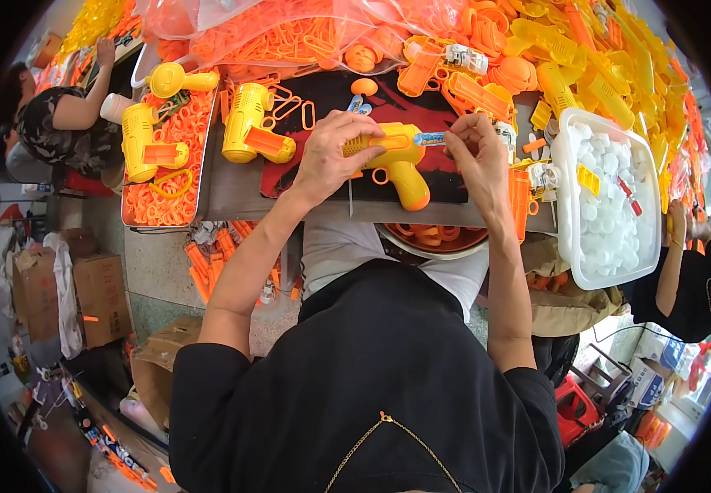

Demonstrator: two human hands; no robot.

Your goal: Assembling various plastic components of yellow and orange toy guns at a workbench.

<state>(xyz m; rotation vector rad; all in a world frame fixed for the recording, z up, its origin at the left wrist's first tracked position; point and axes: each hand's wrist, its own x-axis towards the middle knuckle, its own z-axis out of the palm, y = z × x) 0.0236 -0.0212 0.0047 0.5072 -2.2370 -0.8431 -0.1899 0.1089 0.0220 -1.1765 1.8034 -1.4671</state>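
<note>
A yellow toy gun [405, 179] with an orange-tipped grip lies over the dark mat in front of me. My left hand [335, 156] closes around its left end, thumb and fingers on the yellow body. From the gun's right side sticks out a small blue printed piece [431, 139]; whether it is a label or a solid part I cannot make out. My right hand [480, 152] pinches at the outer end of that piece. An orange trigger ring [380, 176] shows under the body. Just behind the gun sits an orange cap [363, 87].
Yellow toy gun bodies [248, 123] stand at the left beside a tray [128, 215] of orange rings. A white tub [570, 246] of white caps is at right. Orange parts [478, 97] and a yellow heap [602, 74] fill the back. Another person's arm [84, 103] is far left.
</note>
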